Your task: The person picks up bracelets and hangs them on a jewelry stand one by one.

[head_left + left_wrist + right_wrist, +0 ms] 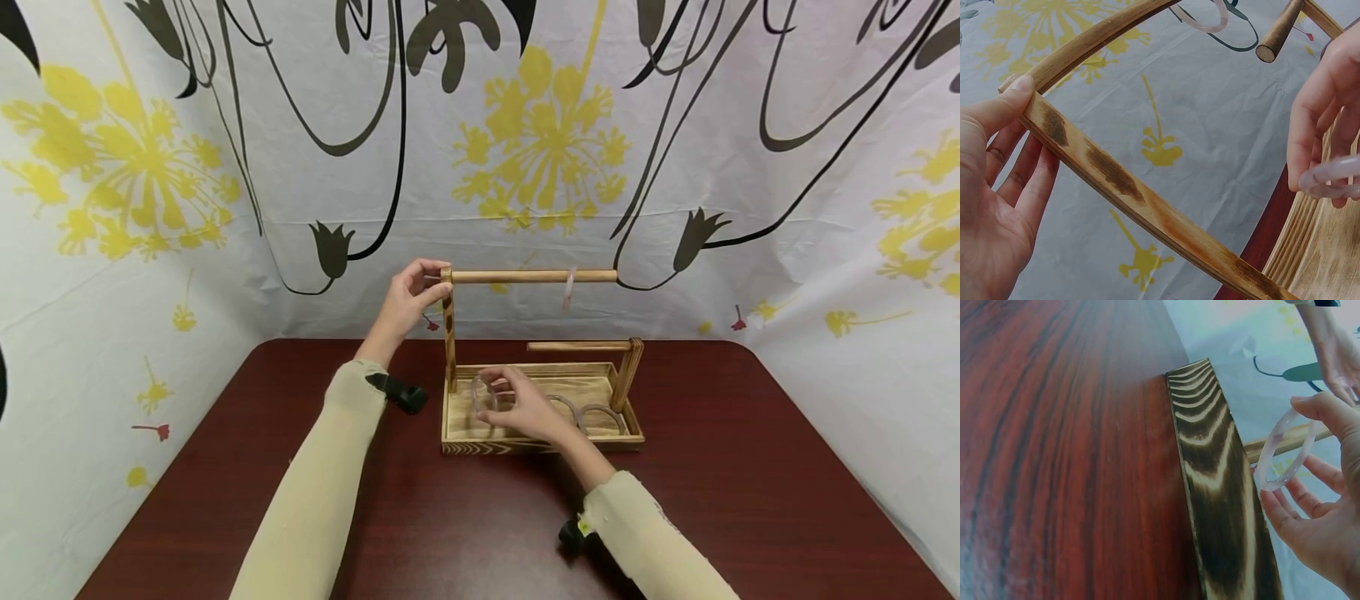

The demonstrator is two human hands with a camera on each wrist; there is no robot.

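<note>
My left hand point(408, 298) grips the top corner of the tall wooden post point(1110, 175), where the upper rod point(517, 276) joins it. In my right hand point(528, 404), a pale translucent bangle point(1285, 450) is pinched between thumb and fingers, over the left part of the wooden tray point(543, 445). Another pale bangle point(569, 288) hangs on the upper rod near its free right end. More bangles lie in the tray to the right of my right hand, one bangle point(602, 419) by the short post.
A shorter wooden post point(628, 375) at the tray's right end carries a lower rod point(577, 346) pointing left. The stand sits on a dark red-brown table point(420, 517). Behind it hangs a white cloth point(435, 192) printed with flowers.
</note>
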